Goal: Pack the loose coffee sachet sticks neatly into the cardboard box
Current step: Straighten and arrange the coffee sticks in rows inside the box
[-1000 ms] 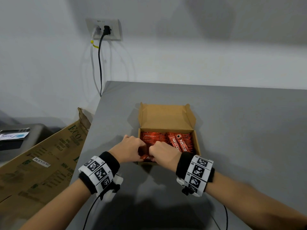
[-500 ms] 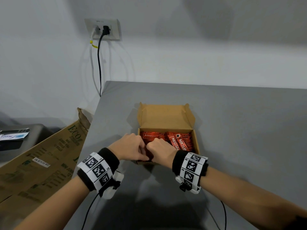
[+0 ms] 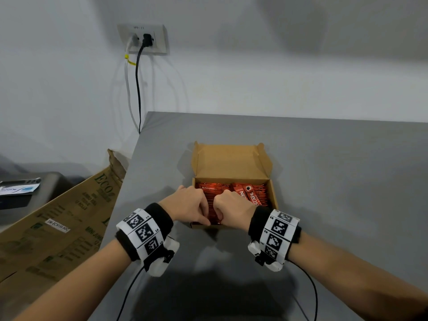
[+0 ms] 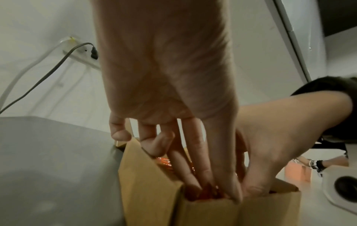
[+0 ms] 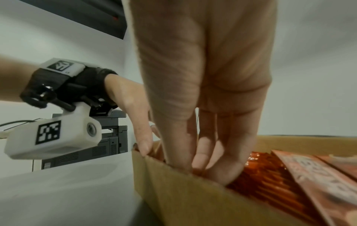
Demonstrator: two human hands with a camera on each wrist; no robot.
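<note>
Cardboard box [image 3: 231, 163]: one; both hands' fingers straight, pressing red sachets [image 3: 259, 193], uncountable.

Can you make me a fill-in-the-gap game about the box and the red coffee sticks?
1. The coffee sticks in the cardboard box are coloured ____.
2. The box's lid is ____.
3. The box stands on a ____ table.
4. The left hand and the right hand have their fingers inside the ____.

Missing words: red; open; grey; box
</note>
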